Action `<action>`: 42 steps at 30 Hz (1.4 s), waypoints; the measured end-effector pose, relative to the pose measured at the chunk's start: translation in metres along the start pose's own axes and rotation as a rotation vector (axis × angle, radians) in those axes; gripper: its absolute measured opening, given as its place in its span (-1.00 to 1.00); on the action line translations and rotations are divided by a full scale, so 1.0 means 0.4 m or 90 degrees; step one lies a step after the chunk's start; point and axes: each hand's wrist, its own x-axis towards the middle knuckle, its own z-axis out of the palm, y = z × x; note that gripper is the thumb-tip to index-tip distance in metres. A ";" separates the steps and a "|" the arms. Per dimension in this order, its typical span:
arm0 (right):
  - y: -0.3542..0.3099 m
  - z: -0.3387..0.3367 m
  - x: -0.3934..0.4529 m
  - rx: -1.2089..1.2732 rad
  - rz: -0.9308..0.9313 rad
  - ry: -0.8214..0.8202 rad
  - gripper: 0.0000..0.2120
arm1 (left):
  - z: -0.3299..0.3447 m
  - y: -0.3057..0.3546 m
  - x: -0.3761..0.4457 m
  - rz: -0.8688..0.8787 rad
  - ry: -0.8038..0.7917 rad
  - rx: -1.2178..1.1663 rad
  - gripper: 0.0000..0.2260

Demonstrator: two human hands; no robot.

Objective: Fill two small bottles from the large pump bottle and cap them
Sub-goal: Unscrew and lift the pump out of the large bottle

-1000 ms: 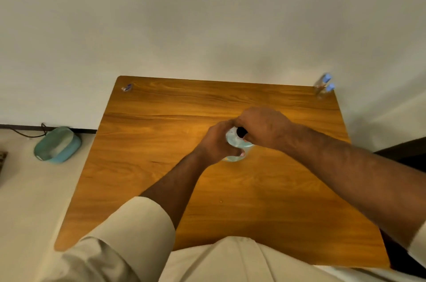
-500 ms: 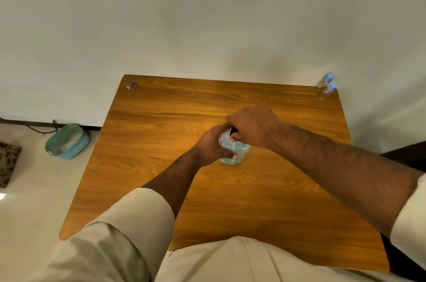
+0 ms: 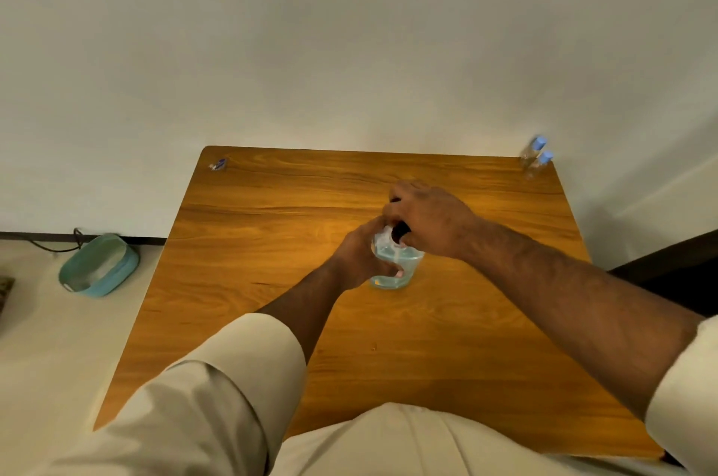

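- large pump bottle (image 3: 396,269) stands upright mid table (image 3: 272,242), clear w/ pale blue liquid inside
- left hand (image 3: 359,256) wrapped round the bottle body, closed on it, steadying
- right hand (image 3: 425,219) closed over the top, fingers on the dark pump head/neck; pressing vs twisting can't tell
- two small bottles (image 3: 536,158) w/ blue caps on, far right corner of table, well apart from the hands, untouched; look empty but too small to be sure
- handling guess: pump bottle prob plastic, rigid-ish, some weight from the liquid, smooth wall so slippery if wet; best held round mid body, other hand at the neck
- small ones prob light, tippy; pinch at body, steady while filling
- tiny blue item (image 3: 218,164) far left corner, unclear what
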 end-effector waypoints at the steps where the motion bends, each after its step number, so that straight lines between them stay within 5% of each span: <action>1: 0.002 -0.002 0.001 -0.003 -0.023 -0.014 -0.63 | 0.000 0.000 0.001 -0.002 0.003 -0.002 -0.33; 5: -0.002 0.017 -0.012 0.111 0.080 0.082 -0.24 | -0.001 -0.009 0.007 0.011 -0.001 0.013 -0.26; 8: -0.009 0.055 -0.018 0.232 0.200 0.134 -0.54 | -0.003 -0.014 0.005 0.013 -0.005 -0.004 -0.25; 11: 0.010 0.073 -0.013 0.375 0.148 0.068 -0.82 | -0.004 -0.019 0.004 0.016 0.001 -0.010 -0.26; 14: 0.032 0.067 -0.009 0.534 0.107 0.006 -0.50 | -0.002 -0.018 0.006 0.008 0.004 -0.031 -0.22; 16: 0.022 0.080 -0.009 0.524 0.189 0.072 -0.35 | -0.001 -0.018 0.008 0.009 0.005 -0.033 -0.21; 18: 0.007 0.103 -0.009 0.454 0.246 0.140 -0.51 | -0.003 -0.022 0.009 0.013 0.000 -0.029 -0.23; 20: 0.002 0.111 -0.013 0.473 0.224 0.155 -0.64 | -0.004 -0.027 0.011 0.013 0.001 -0.025 -0.24; 24: 0.022 0.103 -0.029 0.665 0.192 0.091 -0.42 | -0.003 -0.028 0.016 0.005 -0.006 -0.017 -0.24; 28: 0.000 0.131 -0.016 0.531 0.246 0.192 -0.60 | -0.005 -0.032 0.019 0.007 -0.004 -0.019 -0.24; 34: 0.009 0.106 -0.029 0.772 0.254 0.284 -0.49 | -0.004 -0.033 0.021 0.002 -0.002 -0.009 -0.28; 38: -0.011 0.128 -0.027 0.659 0.238 0.208 -0.50 | -0.003 -0.033 0.022 0.001 0.000 -0.003 -0.23; 42: -0.013 0.103 -0.029 0.657 0.245 0.278 -0.65 | -0.002 -0.028 0.019 -0.007 0.005 0.004 -0.23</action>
